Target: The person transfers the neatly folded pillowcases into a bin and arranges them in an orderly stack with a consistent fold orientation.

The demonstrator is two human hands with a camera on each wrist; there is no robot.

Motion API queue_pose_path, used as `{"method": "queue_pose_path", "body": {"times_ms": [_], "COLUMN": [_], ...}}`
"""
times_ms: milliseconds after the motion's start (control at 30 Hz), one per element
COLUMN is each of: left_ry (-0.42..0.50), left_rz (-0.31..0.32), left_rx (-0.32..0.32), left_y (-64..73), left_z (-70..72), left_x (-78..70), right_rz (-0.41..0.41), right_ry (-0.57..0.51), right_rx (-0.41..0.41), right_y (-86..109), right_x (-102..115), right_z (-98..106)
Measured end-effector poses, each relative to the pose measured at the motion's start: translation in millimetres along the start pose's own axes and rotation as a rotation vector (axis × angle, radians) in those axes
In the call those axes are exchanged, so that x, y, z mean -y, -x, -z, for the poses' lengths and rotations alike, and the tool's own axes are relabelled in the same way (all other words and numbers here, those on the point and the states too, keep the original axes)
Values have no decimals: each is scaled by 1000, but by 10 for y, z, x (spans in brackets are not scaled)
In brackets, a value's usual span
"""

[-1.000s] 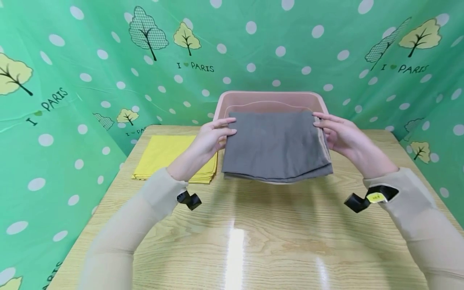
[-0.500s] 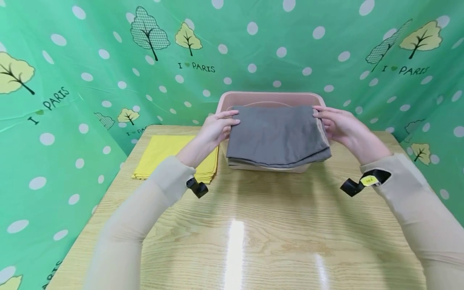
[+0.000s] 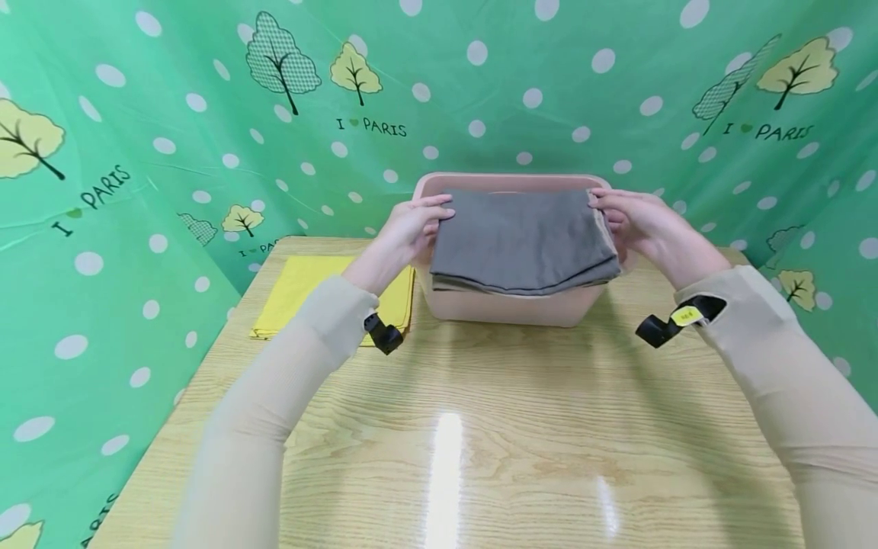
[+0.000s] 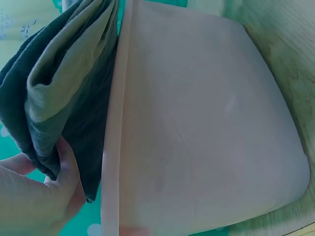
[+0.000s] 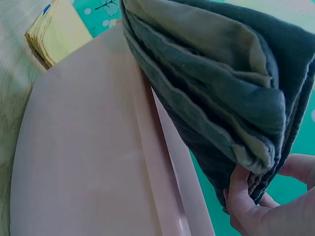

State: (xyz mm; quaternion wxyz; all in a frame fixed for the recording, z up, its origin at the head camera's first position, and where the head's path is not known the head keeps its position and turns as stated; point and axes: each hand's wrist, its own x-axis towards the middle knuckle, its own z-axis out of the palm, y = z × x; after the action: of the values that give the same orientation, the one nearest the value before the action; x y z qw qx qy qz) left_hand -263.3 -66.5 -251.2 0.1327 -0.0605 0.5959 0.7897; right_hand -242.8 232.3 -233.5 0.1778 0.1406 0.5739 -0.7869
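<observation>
A folded dark grey cloth [image 3: 521, 240], with paler layers inside its fold, is held level over the pink plastic bin [image 3: 507, 309]. My left hand [image 3: 411, 225] pinches its left edge, thumb beneath and fingers on top. At the opposite edge my right hand [image 3: 638, 217] grips the stacked layers the same way. Both wrist views show the folded cloth [image 4: 74, 83] just above the bin's rim [image 5: 152, 162], with the thumbs against its underside. Most of the bin's opening is hidden behind the cloth.
A folded yellow cloth [image 3: 315, 286] in several layers lies on the wooden table [image 3: 535, 427], left of the bin and partly behind my left forearm. A green dotted curtain [image 3: 473, 91] hangs behind the table and along both sides.
Both hands have carried the grey cloth forward, away from me and over the bin. More of the bin's front wall now shows beneath it. The yellow cloth has stayed put.
</observation>
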Motion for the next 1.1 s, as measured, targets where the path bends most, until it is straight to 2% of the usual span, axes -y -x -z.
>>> {"method": "queue_pose_path", "body": {"times_ms": [167, 533, 700, 833, 1100], "left_ry": [-51, -112, -111, -118, -191], "left_rz": [16, 40, 50, 32, 52], "left_rx": [-33, -110, -121, -105, -117], "left_y": [-70, -222, -277, -320, -386], "left_z": [-5, -80, -85, -81, -82], "left_x": [-45, -136, -140, -135, -131], "right_rz": [-9, -47, -68, -68, -58], "right_ry": [30, 46, 37, 71, 86], "right_rx": [-13, -126, -130, -155, -157], "right_y": [-38, -209, -271, -320, -397], "right_x": [53, 206, 262, 293, 325], "right_z": [-33, -113, -118, -130, -134]}}
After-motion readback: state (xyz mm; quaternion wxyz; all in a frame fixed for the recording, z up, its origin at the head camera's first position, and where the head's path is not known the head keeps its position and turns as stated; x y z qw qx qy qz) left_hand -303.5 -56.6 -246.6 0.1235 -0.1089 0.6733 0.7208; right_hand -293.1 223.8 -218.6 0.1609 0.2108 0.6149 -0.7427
